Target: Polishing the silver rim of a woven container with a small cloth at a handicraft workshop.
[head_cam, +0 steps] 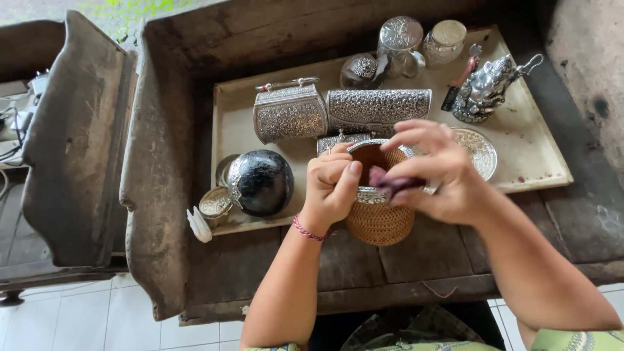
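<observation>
A small round woven basket [380, 224] with an embossed silver rim sits tilted toward me at the front of the worn wooden table. My left hand [333, 185] is closed on the near-left part of its rim, a pink bead bracelet on the wrist. My right hand [434, 170] pinches a small dark purple cloth [389, 183] against the silver rim, with its other fingers spread.
A beige tray [533, 156] carries an ornate silver handbag [289, 116], a long silver clutch [378, 107], a dark round box [261, 183], lidded glass jars [400, 39], a silver figurine [486, 88], an embossed plate [480, 151] and a small tin [215, 202]. A heavy wooden bench piece [71, 143] lies left.
</observation>
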